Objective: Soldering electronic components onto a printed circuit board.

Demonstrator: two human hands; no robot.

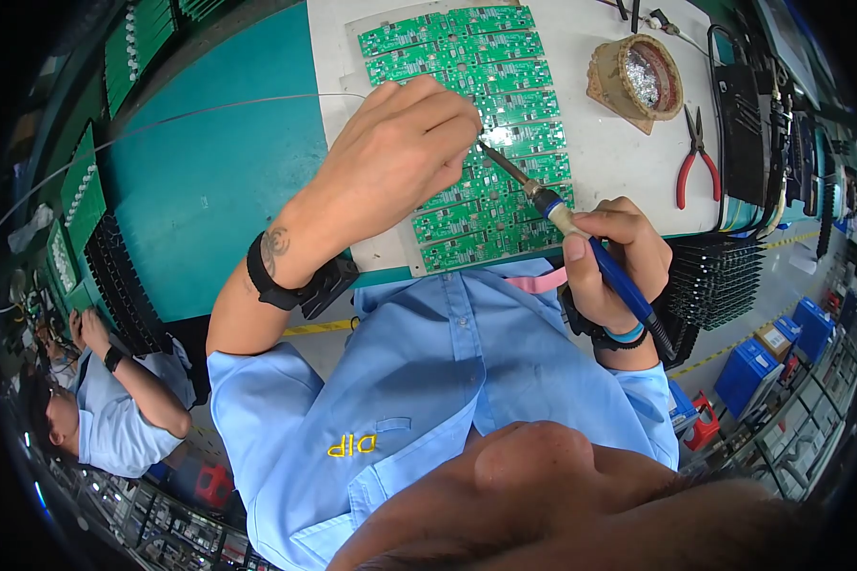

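In my right hand (619, 252) is a soldering iron (621, 278) with a blue handle, held like a pen. Its dark tip meets the panel of green circuit boards (519, 141) close to my left fingertips. My left hand (405, 143) is closed in a pinch above the panel, on a thin solder wire (248, 99) that trails off in a long arc to the left. The wire's end is hidden behind the fingers. Small components dot the boards, which lie in stacked strips on a pale sheet.
A round tan tub (649, 78) of shiny metal bits stands at the back right. Red-handled pliers (698, 162) lie beside it. Black racks (719, 276) are at the right edge. On the left is a teal mat (209, 190); beyond it a co-worker (129, 409) handles boards.
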